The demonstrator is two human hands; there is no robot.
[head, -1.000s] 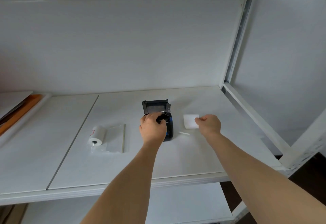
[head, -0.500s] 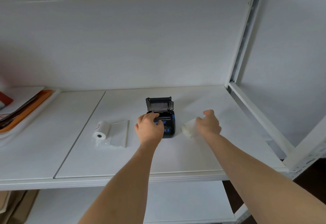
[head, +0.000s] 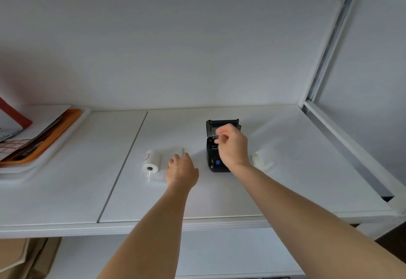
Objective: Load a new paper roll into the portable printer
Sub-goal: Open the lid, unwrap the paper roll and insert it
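Observation:
The black portable printer (head: 214, 158) stands on the white shelf (head: 285, 191) with its lid (head: 219, 124) tipped up and back. My right hand (head: 232, 147) hovers over its open paper bay with fingers bent toward the bay; motion blur hides whether they pinch anything. A new white paper roll (head: 151, 161) lies to the left on a clear plastic wrapper (head: 173, 151). My left hand (head: 181, 171) is just right of the roll, above the wrapper, fingers loosely bent and holding nothing. A curled piece of white paper (head: 262, 159) lies to the right of the printer.
A white tray (head: 55, 149) with an orange tray and papers sits at the far left of the shelf. A seam (head: 123, 166) runs between the shelf boards. The white shelf frame's rail (head: 351, 149) borders the right side. Cardboard (head: 19, 256) shows below left.
My left hand left the printer and moved left to the wrapper beside the new roll. My right hand let go of the curled paper and moved left over the printer's open bay.

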